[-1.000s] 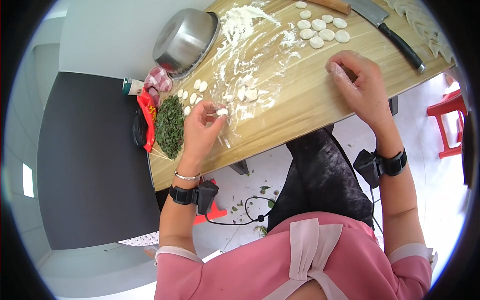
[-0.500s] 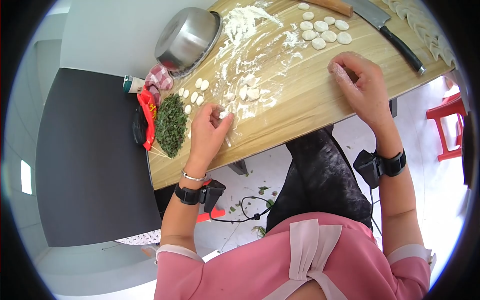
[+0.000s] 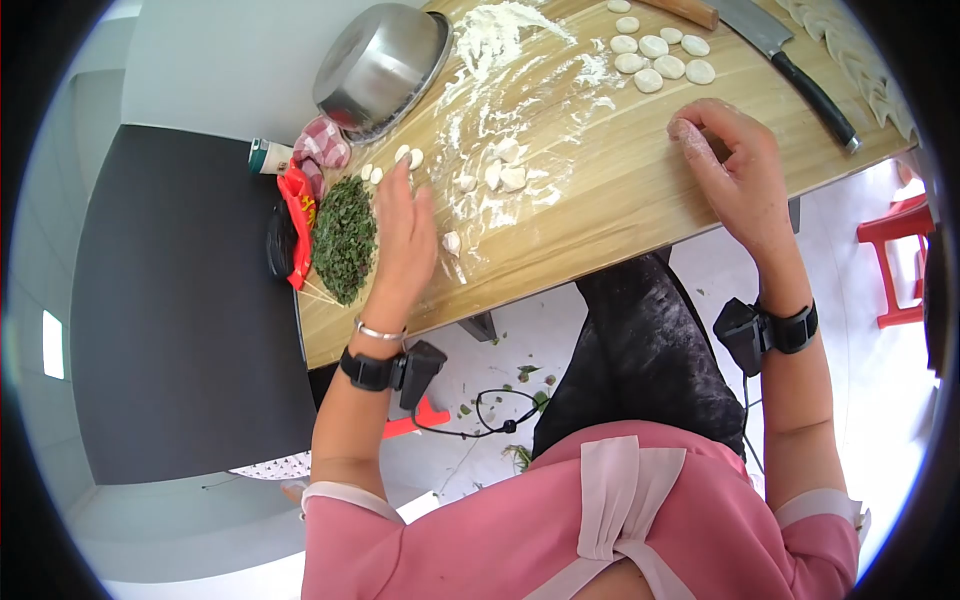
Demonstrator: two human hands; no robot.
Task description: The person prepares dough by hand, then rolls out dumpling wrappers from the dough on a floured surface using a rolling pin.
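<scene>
Steel bowl [image 3: 385, 65], cleaver [image 3: 790, 60], chopped greens [image 3: 345, 240]

A light wooden table [image 3: 620, 200] dusted with white flour [image 3: 490, 30] carries an upturned steel bowl [image 3: 385, 65], a heap of chopped green herbs [image 3: 343, 238], small white dough pieces [image 3: 505, 175] (some flattened into round discs [image 3: 660, 58]) and a black-handled cleaver [image 3: 790, 60].

Text check: one marking only, yellow print on the red packet [image 3: 297, 205] at the left edge of the surface [image 3: 620, 215], beside the chopped greens [image 3: 345, 240]. Characters too small and distorted to read. No other label, brand, no. or sign legible elsewhere in view.
</scene>
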